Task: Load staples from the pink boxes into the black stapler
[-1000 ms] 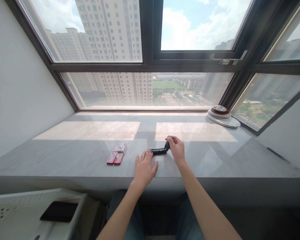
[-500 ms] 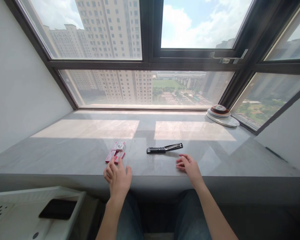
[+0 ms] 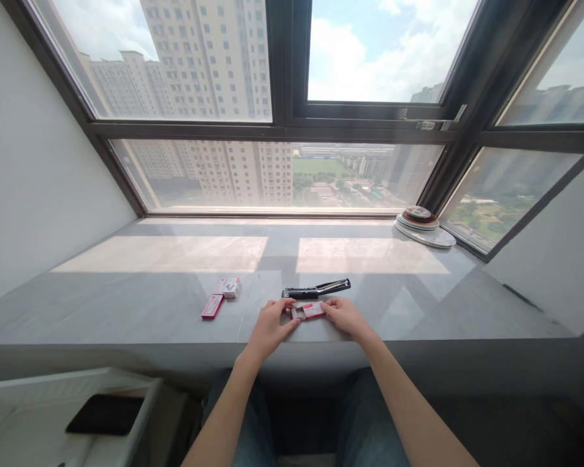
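Observation:
Between my two hands is a small red-and-white staple box (image 3: pixel 313 310), partly slid out of its sleeve at the left end. My left hand (image 3: pixel 272 324) pinches that left end with thumb and fingers. At the box's right end, my right hand (image 3: pixel 344 316) grips the sleeve. Just beyond the box lies a black stapler (image 3: pixel 316 289), its top arm raised toward the right. To the left on the sill rest more red-and-white boxes (image 3: pixel 213 307), with a small white box (image 3: pixel 231 288) beside them.
The grey marble sill (image 3: pixel 141 301) runs along the window. A stack of round plates or coasters (image 3: pixel 421 227) sits in the far right corner. Below the sill on the left, a dark phone-like slab (image 3: pixel 106 414) lies on a white plastic surface (image 3: pixel 24 447).
My left hand has carried one box from the left group to the middle. My right hand has moved left and taken hold of its other end. The box is now partly open.

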A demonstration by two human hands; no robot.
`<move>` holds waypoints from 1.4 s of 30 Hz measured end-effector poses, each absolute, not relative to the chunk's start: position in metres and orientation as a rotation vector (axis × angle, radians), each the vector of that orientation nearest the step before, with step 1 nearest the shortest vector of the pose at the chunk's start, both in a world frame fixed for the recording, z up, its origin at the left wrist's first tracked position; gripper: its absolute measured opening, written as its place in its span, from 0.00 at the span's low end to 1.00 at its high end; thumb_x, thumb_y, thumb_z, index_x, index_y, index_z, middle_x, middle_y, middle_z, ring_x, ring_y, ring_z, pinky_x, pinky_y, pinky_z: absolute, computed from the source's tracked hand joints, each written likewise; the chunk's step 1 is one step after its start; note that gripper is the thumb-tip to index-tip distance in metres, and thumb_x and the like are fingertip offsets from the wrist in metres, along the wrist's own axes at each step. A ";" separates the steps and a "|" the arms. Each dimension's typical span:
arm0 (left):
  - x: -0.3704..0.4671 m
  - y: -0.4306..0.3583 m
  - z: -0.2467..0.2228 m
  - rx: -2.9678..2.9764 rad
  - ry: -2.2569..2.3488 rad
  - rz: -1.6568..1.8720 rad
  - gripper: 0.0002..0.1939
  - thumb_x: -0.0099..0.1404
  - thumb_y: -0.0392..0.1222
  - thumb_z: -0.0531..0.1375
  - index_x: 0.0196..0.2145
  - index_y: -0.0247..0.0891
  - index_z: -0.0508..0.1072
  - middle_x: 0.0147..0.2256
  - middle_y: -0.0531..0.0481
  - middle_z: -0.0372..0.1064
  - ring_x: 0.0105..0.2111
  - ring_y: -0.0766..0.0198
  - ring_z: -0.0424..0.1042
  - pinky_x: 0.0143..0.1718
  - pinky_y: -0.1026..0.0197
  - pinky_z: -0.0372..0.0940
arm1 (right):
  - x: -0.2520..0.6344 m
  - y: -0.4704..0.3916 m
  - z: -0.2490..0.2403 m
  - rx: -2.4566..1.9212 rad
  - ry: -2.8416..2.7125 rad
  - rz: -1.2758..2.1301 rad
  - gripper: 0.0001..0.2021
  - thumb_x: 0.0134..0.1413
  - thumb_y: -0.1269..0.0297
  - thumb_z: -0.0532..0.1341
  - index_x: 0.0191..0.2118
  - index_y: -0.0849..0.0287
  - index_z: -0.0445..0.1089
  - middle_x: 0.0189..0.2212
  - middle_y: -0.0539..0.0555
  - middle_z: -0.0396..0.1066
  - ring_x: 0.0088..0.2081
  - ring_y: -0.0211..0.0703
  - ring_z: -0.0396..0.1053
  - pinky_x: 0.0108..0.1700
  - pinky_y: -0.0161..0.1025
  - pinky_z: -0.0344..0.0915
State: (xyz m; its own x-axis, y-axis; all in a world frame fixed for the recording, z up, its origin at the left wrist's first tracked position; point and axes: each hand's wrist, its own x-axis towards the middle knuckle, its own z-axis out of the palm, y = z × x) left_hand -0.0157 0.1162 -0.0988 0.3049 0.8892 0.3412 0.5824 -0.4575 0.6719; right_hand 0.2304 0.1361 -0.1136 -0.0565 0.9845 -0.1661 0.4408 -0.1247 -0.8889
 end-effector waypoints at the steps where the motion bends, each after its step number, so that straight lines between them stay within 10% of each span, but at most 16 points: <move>1: -0.017 0.118 -0.100 2.144 1.308 0.982 0.24 0.62 0.45 0.66 0.56 0.49 0.70 0.45 0.50 0.74 0.47 0.56 0.71 0.53 0.53 0.64 | 0.238 0.135 -0.112 -1.638 -1.545 1.116 0.19 0.59 0.48 0.58 0.31 0.61 0.70 0.18 0.48 0.65 0.19 0.35 0.56 0.23 0.33 0.50; 15: -0.019 0.114 -0.099 2.131 1.340 0.963 0.27 0.63 0.45 0.64 0.59 0.50 0.67 0.48 0.50 0.74 0.50 0.54 0.69 0.55 0.52 0.62 | 0.179 0.153 -0.055 -1.585 -2.440 0.246 0.05 0.49 0.68 0.66 0.28 0.53 0.80 0.26 0.57 0.75 0.32 0.49 0.70 0.35 0.39 0.55; 30: -0.013 0.113 -0.094 2.053 1.477 1.017 0.17 0.68 0.50 0.58 0.52 0.46 0.72 0.40 0.49 0.74 0.42 0.57 0.71 0.47 0.56 0.63 | 0.256 0.121 -0.093 -1.389 -1.921 0.747 0.19 0.55 0.52 0.64 0.49 0.56 0.76 0.30 0.50 0.72 0.28 0.39 0.64 0.33 0.35 0.60; 42: -0.009 0.138 -0.091 2.058 1.748 1.053 0.14 0.67 0.50 0.59 0.48 0.44 0.72 0.38 0.49 0.72 0.41 0.57 0.70 0.42 0.58 0.59 | 0.238 0.120 -0.080 -1.374 -2.060 0.684 0.16 0.56 0.50 0.65 0.46 0.49 0.79 0.26 0.48 0.71 0.29 0.40 0.65 0.34 0.35 0.59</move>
